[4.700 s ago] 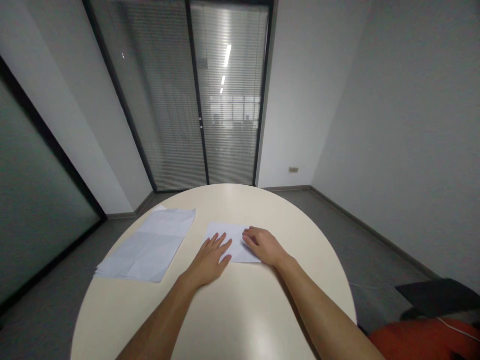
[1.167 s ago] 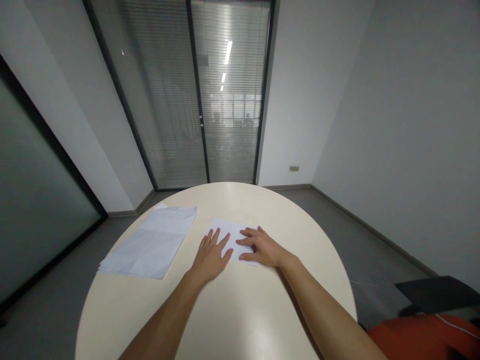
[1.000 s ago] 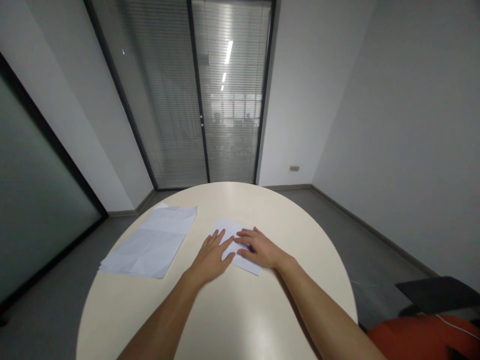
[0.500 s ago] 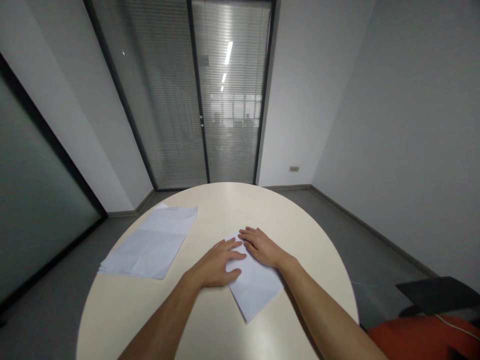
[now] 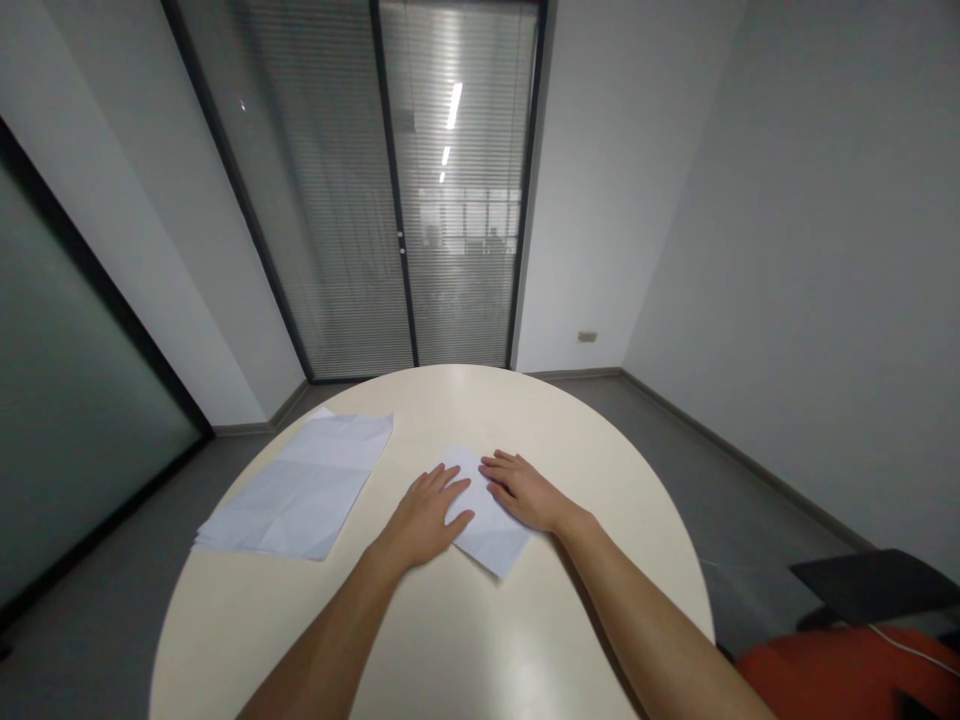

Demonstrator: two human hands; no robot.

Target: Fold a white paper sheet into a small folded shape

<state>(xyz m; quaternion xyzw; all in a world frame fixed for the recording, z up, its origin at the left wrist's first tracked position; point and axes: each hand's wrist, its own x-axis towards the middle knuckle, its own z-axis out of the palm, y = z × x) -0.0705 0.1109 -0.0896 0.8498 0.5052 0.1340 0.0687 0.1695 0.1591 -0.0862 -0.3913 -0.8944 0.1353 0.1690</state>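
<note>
Head view: my left hand and right hand press flat, fingers spread, gripping nothing, on the folded white paper lying mid round table; paper stack lies left.

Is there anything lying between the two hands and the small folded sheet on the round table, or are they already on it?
Nothing visible is in the way. The left hand and the right hand both rest flat on the folded sheet. The stack of papers lies apart, further left on the table.
</note>
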